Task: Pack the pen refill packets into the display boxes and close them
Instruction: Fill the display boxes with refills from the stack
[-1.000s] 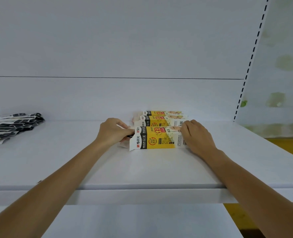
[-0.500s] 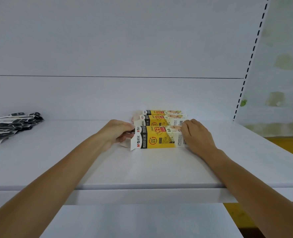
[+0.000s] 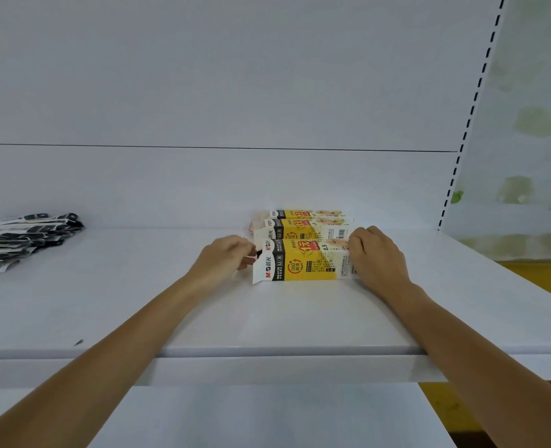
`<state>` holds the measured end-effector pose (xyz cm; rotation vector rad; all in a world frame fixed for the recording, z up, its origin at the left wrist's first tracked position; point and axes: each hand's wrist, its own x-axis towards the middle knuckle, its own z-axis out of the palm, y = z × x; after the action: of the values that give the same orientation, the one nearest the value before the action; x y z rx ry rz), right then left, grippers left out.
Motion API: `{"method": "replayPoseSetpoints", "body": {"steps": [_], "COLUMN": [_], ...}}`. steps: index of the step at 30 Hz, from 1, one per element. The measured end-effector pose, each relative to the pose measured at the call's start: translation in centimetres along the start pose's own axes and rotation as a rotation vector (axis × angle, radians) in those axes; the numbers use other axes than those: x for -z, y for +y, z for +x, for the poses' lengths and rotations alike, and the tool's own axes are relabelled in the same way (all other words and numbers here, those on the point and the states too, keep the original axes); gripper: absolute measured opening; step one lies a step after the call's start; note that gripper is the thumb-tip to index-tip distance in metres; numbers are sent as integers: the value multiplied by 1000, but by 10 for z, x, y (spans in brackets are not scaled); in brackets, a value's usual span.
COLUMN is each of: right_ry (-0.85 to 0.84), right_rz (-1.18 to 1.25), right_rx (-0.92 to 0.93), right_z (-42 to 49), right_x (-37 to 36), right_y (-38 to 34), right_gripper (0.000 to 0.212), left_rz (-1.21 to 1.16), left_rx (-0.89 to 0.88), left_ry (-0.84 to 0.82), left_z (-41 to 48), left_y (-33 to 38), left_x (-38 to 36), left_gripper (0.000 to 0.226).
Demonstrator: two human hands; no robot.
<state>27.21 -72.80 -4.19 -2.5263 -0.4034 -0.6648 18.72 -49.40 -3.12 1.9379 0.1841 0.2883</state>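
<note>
**Both hands at the ends of the nearest display box**

Three yellow, black and white display boxes lie on their sides in a row on the white shelf [image 3: 267, 321], one behind another, touching or nearly so. The nearest box [image 3: 300, 265] has its left end open, with a white flap standing out from that end. The second box [image 3: 303, 232] and the third box [image 3: 306, 214] lie behind it toward the back panel [image 3: 203, 182].

The left hand [image 3: 225, 258] sits just beside the open left end of the nearest box. Its fingers are curled and pinch a small dark piece [image 3: 257, 252] at the mouth of the box; whether this is the tip of a refill packet cannot be told. The right hand [image 3: 376, 253] is at the opposite end, with its fingers curled over the top right edge of the nearest box, holding it against the shelf. The two hands are apart, with the length of the box between them.

Well to the left, a stack of black and white refill packets [image 3: 22, 236] lies flat on the same shelf
</note>
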Motion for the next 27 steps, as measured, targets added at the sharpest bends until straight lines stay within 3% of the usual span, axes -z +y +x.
{"method": "replayPoseSetpoints", "body": {"steps": [6, 13, 20, 27], "right_ry": [-3, 7, 18, -5], "right_rz": [-61, -82, -98, -261], "right_rx": [18, -1, 9, 41], "right_z": [0, -5, -5, -6], "right_x": [-3, 0, 0, 9], "right_y": [2, -3, -3, -6], "right_gripper": [27, 24, 21, 24], "left_rz": [9, 162, 205, 357], "left_rx": [78, 5, -9, -189], "left_ry": [-186, -153, -290, -102], "left_z": [0, -10, -13, -16], "left_y": [6, 2, 4, -1], "left_x": [-6, -7, -3, 3], "left_gripper": [13, 19, 6, 32]}}
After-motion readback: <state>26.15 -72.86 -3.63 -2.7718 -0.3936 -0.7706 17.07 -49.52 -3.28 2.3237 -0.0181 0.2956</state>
